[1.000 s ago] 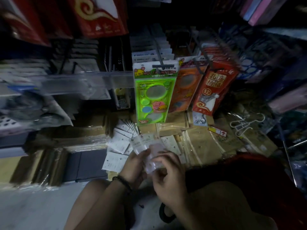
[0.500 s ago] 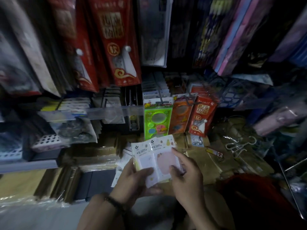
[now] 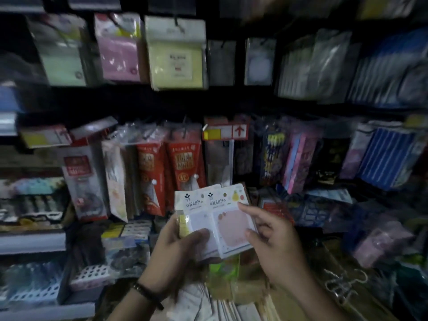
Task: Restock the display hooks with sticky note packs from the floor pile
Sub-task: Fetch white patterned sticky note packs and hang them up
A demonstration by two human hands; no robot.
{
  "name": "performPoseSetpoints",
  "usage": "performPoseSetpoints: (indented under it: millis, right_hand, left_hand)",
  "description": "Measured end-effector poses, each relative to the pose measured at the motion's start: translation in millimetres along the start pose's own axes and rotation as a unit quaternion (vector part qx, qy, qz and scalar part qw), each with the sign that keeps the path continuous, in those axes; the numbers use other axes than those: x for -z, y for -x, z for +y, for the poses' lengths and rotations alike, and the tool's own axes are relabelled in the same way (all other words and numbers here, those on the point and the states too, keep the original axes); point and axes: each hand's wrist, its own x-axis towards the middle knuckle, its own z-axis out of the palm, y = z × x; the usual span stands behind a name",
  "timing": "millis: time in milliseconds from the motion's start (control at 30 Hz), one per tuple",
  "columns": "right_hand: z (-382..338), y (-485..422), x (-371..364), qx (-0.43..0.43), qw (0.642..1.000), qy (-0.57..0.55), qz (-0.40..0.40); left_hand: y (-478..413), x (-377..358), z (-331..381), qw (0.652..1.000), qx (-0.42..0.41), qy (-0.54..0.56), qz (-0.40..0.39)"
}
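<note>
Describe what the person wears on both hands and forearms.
The left hand has a dark, narrow bracelet around its wrist. The right hand wears nothing visible. No sleeves, gloves or rings show in this dim view.

packs hang edge to edge in two rows: yellow note pack above, red packets below. a dark open band runs between them; a price tag juts forward.
</note>
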Motion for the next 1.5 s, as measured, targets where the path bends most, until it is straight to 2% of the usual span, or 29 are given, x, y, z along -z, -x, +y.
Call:
performPoseSetpoints:
  millis: [167, 400, 500, 633, 833, 1067, 1233, 1400, 1500]
  right_hand:
    - [-64.1, -37.7, 23.1, 0.059, 0.998, 0.002, 0.025]
    - [-133.1, -106.5, 46.0, 0.137, 0.98, -0.085, 0.113]
    - [-151.4, -140.8, 50.7, 0.146, 0.975, -0.112, 0.122]
    - [-165.8, -185.5, 56.5, 0.178, 0.97, -0.09, 0.14]
    - [-181.3, -216.0, 46.1, 0.225, 0.957, -0.086, 0.161]
    - [-185.3, -242.5, 42.2, 0.236, 0.956, -0.072, 0.162]
    - [-171.2, -259.3, 37.5, 0.213, 0.965, -0.037, 0.147]
    - [-185.3, -274.2, 36.8, 0.168, 0.976, 0.027, 0.136]
    - [-192.9, -289.8, 34.2, 0.128, 0.98, 0.115, 0.1]
  left_hand:
    - [-13.7, -13.5, 73.8, 0.996, -0.075, -0.041, 0.013]
    - [-25.4, -23.0, 166.5, 0.984, -0.164, -0.066, 0.015]
    - [-30.6, -18.3, 191.1, 0.979, -0.188, -0.068, 0.035]
    - [-39.8, -14.2, 214.5, 0.967, -0.234, -0.087, 0.054]
    - [-60.2, -21.2, 229.1, 0.961, -0.261, -0.084, 0.046]
    - [-78.2, -32.8, 241.9, 0.958, -0.268, -0.096, 0.03]
    - [-84.5, -37.9, 241.6, 0.954, -0.276, -0.111, 0.026]
    - [-93.6, -41.0, 239.1, 0.953, -0.274, -0.122, 0.031]
    - [-95.5, -44.2, 240.2, 0.951, -0.277, -0.134, 0.028]
